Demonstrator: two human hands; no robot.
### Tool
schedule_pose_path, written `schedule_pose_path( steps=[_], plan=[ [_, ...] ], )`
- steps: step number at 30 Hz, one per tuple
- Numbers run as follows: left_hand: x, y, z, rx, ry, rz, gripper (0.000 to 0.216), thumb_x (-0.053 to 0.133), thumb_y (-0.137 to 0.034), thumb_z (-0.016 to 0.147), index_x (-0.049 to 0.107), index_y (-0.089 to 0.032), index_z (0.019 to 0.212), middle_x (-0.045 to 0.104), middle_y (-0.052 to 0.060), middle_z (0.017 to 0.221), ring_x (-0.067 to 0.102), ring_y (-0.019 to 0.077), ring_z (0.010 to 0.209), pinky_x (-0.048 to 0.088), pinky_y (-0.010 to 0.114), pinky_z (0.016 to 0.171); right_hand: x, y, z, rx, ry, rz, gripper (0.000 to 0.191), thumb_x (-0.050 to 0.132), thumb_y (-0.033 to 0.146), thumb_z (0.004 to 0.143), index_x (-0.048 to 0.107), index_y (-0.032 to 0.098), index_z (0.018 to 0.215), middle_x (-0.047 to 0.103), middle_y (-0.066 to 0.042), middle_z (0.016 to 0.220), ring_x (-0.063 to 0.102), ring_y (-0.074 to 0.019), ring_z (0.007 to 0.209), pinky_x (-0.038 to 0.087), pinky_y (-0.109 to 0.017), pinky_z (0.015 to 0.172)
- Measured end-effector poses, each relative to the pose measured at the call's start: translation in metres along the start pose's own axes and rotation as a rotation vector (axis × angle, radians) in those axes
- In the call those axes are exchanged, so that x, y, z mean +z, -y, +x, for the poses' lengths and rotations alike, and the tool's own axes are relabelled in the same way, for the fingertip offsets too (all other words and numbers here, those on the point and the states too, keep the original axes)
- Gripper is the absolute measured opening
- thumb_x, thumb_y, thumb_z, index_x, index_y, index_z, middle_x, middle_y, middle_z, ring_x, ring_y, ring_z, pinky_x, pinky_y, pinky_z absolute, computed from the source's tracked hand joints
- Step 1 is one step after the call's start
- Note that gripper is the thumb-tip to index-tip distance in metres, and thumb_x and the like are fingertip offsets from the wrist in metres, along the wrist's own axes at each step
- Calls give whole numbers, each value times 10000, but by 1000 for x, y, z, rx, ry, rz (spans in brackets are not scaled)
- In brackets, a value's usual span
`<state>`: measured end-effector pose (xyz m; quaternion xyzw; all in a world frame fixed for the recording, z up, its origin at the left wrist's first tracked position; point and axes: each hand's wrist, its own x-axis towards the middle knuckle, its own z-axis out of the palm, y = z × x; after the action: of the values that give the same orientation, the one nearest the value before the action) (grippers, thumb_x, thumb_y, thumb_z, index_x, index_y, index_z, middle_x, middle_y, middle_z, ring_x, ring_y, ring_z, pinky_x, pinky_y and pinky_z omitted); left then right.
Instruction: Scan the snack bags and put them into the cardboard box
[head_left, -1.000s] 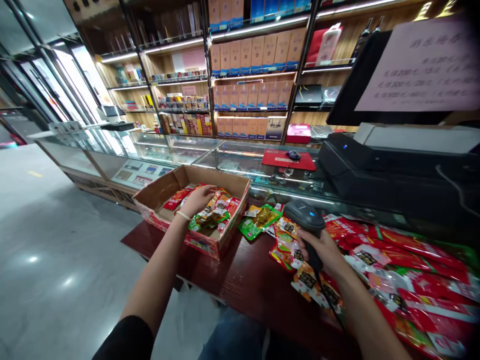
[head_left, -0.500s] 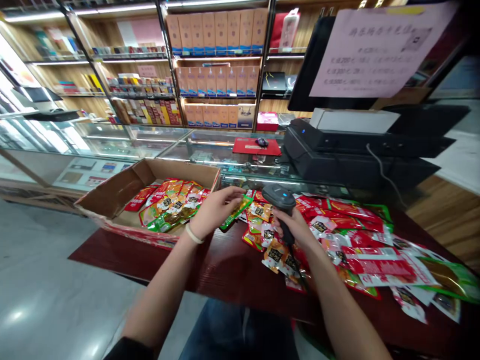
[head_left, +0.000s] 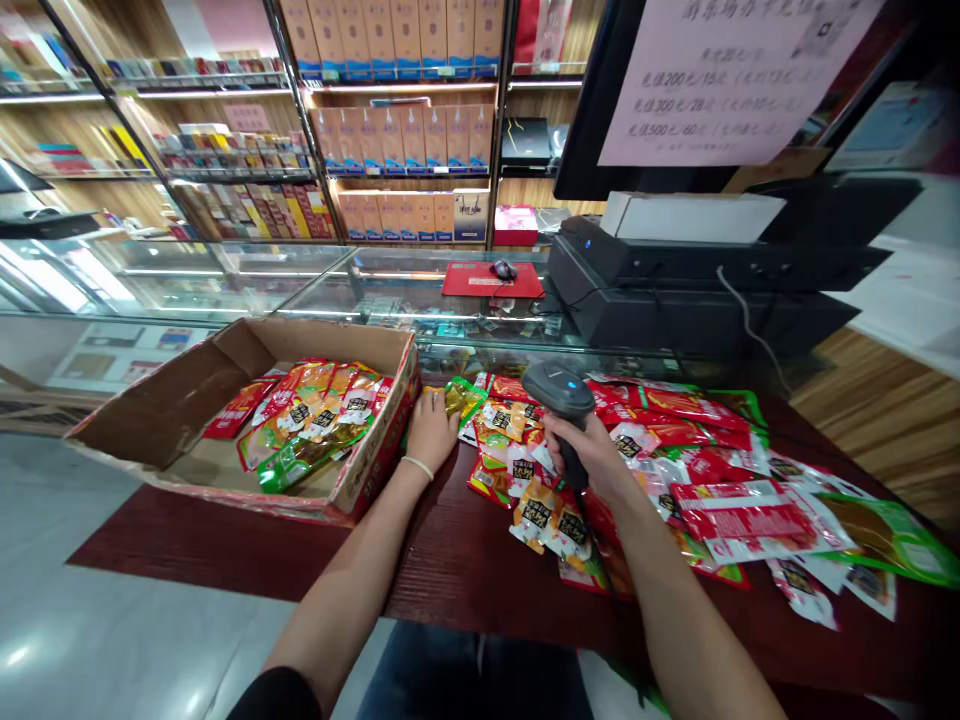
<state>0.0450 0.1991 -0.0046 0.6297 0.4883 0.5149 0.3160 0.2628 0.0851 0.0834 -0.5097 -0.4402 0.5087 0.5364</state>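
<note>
My left hand (head_left: 432,436) is beside the cardboard box's right wall, its fingers curled over the near end of a green and yellow snack packet (head_left: 466,398). Part of that packet is hidden under the fingers. My right hand (head_left: 589,455) grips a black barcode scanner (head_left: 559,390) by its handle, its head tilted up over the packets, a blue light showing on top. Under and around the scanner lies a spread of red, orange and white snack packets (head_left: 536,510). The open cardboard box (head_left: 142,420) holds more packets, with a green one (head_left: 300,458) at the front.
Dark equipment (head_left: 697,285) and a monitor with a pink paper sign (head_left: 720,90) stand at back right. A mouse (head_left: 504,270) rests on a red mat (head_left: 469,280) on the glass counter. Shelves of boxed goods (head_left: 409,140) line the back; a cable hangs from the scanner.
My left hand has lowered from above the table to beside the box, turning palm down. The scanner stays in my right hand, almost unmoved. The view has shifted a little to the right and down.
</note>
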Motion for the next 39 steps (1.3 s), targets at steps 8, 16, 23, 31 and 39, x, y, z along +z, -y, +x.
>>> schedule_pose_path(
  steps=[8,16,23,31,39],
  plan=[
    [-5,-1,0,5,80,-124,462,746,-94,634,693,-238,1070,645,106,1083,565,291,1123,317,430,1114,0,-2,2,1,50,0,353,712,446,771,491,207,635,488,49,493,427,-84,369,363,-217,372],
    [-1,-24,-11,-106,19,-326,179,700,-257,778,740,-236,951,714,61,1001,647,238,1001,482,360,974,1,-6,2,7,2,2,360,707,451,773,497,204,615,480,45,498,419,-82,368,361,-211,359],
    [1,-42,-10,-519,208,-954,403,682,-343,824,597,-214,1197,675,91,1131,718,205,852,588,297,720,0,-6,2,12,-13,9,355,698,452,780,512,200,612,472,43,487,401,-81,364,364,-203,352],
    [-13,-47,-5,-776,452,-1429,427,460,-359,954,527,-166,1330,636,136,1253,680,145,915,554,257,808,1,-6,2,4,1,41,347,692,442,790,519,195,618,484,49,508,406,-71,352,363,-204,347],
    [-2,-41,-6,-626,252,-1189,326,652,-84,792,653,-147,1112,714,58,1072,676,129,916,508,240,884,1,-8,3,9,-9,38,350,688,429,793,507,197,604,480,45,495,409,-72,355,353,-205,348]
  ],
)
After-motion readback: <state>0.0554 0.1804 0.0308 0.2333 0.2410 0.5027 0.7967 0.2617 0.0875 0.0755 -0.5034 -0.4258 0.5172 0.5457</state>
